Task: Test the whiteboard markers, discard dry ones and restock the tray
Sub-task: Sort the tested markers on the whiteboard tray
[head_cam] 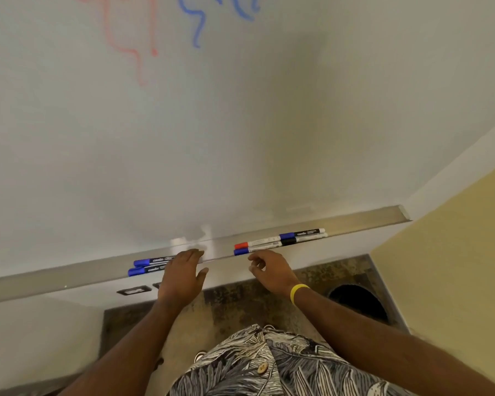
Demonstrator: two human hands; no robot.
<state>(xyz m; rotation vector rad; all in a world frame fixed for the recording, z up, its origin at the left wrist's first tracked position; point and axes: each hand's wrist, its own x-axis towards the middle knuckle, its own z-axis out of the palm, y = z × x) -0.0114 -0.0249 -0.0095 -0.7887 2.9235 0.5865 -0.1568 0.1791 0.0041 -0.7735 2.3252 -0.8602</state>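
Observation:
A long metal tray (69,274) runs along the bottom of the whiteboard (240,138). Two blue-capped markers (149,266) lie on its left part, partly hidden by my left hand (183,277), which rests flat on the tray edge with fingers spread and empty. To the right lie a red-capped marker (257,242), a blue-capped marker (255,249), another blue marker (302,233) and a black-banded one (303,239). My right hand (269,270) hovers just below the red and blue caps, fingers loosely curled, holding nothing. Red and blue test squiggles mark the board's top.
A dark round bin opening (355,302) sits on the floor at the right, beside a yellow wall (455,267). Wall sockets (133,290) sit under the tray at left. My patterned shirt fills the bottom centre.

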